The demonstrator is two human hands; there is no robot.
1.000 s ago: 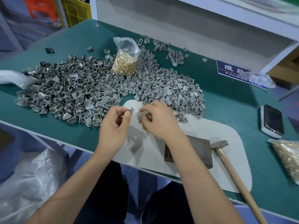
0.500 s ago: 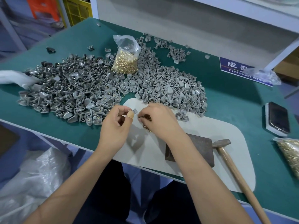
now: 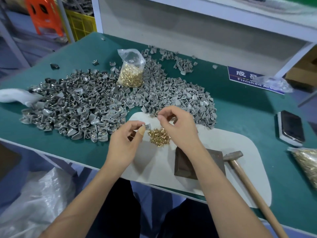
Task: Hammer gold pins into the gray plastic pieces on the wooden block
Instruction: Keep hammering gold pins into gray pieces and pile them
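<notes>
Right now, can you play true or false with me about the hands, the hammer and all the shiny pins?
1. The left hand pinches a small gray piece. True.
2. The hammer is in the right hand. False: it lies on the white mat, beside the dark block.
3. A loose heap of gold pins sits on the mat between the hands. True.
4. The bag of gold pins lies flat beside the phone. False: it stands among the gray pieces.

Both forearms are bare, with no sleeves in view. A tan plaster wraps the thumb of the left hand (image 3: pixel 122 145). Dark trousers cover the legs.
</notes>
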